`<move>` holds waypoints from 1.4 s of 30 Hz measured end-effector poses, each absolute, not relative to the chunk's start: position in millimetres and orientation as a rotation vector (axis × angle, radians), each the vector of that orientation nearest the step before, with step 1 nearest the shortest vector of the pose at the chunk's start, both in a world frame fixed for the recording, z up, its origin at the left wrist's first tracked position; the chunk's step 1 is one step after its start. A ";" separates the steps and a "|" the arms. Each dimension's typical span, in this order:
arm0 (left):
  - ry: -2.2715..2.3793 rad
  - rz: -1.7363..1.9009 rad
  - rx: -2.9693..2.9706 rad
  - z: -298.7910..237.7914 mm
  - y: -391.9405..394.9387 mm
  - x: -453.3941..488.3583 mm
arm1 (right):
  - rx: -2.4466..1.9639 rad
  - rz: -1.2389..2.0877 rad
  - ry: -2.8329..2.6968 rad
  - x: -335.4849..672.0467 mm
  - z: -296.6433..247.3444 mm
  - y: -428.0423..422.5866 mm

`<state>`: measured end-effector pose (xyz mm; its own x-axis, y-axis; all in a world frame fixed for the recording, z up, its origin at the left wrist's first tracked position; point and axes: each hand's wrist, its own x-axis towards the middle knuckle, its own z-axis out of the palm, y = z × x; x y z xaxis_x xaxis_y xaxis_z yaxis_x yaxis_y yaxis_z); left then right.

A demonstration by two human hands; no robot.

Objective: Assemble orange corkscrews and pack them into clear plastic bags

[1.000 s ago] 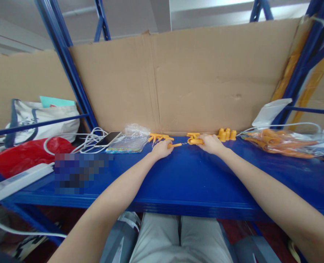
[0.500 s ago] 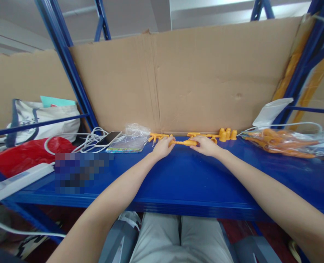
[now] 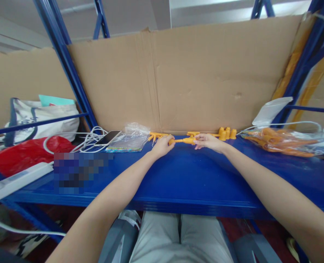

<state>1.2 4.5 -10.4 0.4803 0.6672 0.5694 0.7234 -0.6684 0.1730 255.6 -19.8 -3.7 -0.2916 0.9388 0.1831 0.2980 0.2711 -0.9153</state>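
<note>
Lit evenly, diffusely; brightest at ceiling [image 3: 219, 4], upper right. Glinting on clear bag [image 3: 284, 143], right. Stretched wide-angle toward edges. Pixelated over patch of blue tabletop [image 3: 194, 179], left. Slightly soft at held orange piece [image 3: 187, 140].

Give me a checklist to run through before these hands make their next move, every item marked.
1. Left hand holds the left end of the orange piece: ok.
2. Right hand at the piece's other end: ok, its fingers are there.
3. Right hand's grip firm: cannot tell; the fingers look partly spread.
4. Piece free of cracks or gaps: cannot tell; too small.
5. Orange cups upright: ok, standing beyond the right hand.
6. Phone away from both hands: ok, it lies off to the left.
</note>
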 end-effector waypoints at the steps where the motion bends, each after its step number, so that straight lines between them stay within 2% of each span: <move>1: -1.226 -0.951 -2.627 -9.7 4.1 1.1 | -1.140 1.067 -1.737 254.9 -2.1 -22.3; 15: -1.274 -0.944 -2.623 -13.3 6.9 3.8 | -1.195 1.310 -1.642 247.8 -3.5 -26.7; 26: -1.275 -1.006 -2.633 -14.8 8.1 3.5 | -1.346 1.106 -1.602 237.6 -3.3 -26.2; 35: -1.279 -0.998 -2.622 -15.2 8.0 6.1 | -1.201 1.218 -1.565 246.4 -3.0 -29.9; 42: -1.243 -1.006 -2.632 -14.2 5.3 5.3 | -1.284 1.172 -1.590 240.2 -4.2 -26.3</move>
<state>5.3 5.3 -14.2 0.4613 0.6688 0.5830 0.7095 -0.6726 0.2102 240.2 -26.3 -4.2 -0.1999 0.9797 0.0147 0.2764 0.0708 -0.9584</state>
